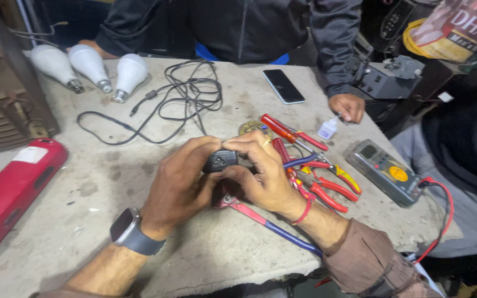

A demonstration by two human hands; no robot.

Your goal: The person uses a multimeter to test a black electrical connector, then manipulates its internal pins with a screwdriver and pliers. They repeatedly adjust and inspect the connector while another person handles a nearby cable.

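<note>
A worn, stained grey workbench (111, 187) fills the view from the head camera. At its left edge lies a long red case (12, 190). Across the bench a second person in a dark jacket (249, 25) sits facing the wearer, one hand (348, 106) resting on the far right of the bench beside a small white bottle (327, 129). Toward the back left lie three white light bulbs (89, 66) side by side, and next to them a loose coil of black cable (186, 94). A dark phone (283, 86) lies flat near the back centre. On the right sits a grey multimeter (385, 171) with a yellow dial and a red lead. Between it and the wearer's hands lies a heap of red-handled pliers and screwdrivers (318, 176).

At the centre, just above the bench, the wearer's left hand (180, 185), a grey watch on its wrist, and right hand (263, 176), a red thread on its wrist, meet around a small dark grey boxy part (220, 161). Both hands are closed on it, fingers pinching its ends; only its front face shows, with two small round openings.
</note>
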